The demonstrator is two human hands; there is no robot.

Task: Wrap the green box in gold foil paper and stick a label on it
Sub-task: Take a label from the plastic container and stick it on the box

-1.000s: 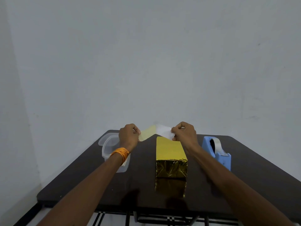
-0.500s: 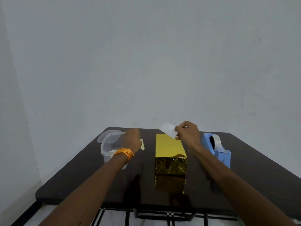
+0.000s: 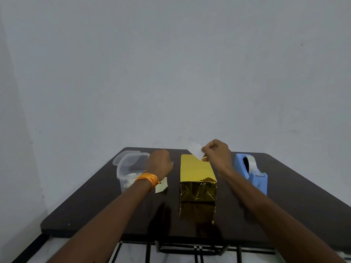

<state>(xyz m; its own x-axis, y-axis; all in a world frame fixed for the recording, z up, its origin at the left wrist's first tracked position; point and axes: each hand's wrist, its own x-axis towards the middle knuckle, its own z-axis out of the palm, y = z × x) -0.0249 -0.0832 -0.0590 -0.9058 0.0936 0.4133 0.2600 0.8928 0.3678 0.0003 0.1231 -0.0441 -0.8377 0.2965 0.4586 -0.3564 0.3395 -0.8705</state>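
We are pinching a white label (image 3: pixel 195 150) in our right hand (image 3: pixel 217 154) just above the far end of the gold-wrapped box (image 3: pixel 196 176), which is standing mid-desk (image 3: pixel 284 205). Our left hand (image 3: pixel 160 163) is hovering curled beside it; whether it is gripping anything, we cannot tell.

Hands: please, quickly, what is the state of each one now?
Left hand: closed, blurred; whether it holds anything cannot be told.
Right hand: closed, pinching the label.
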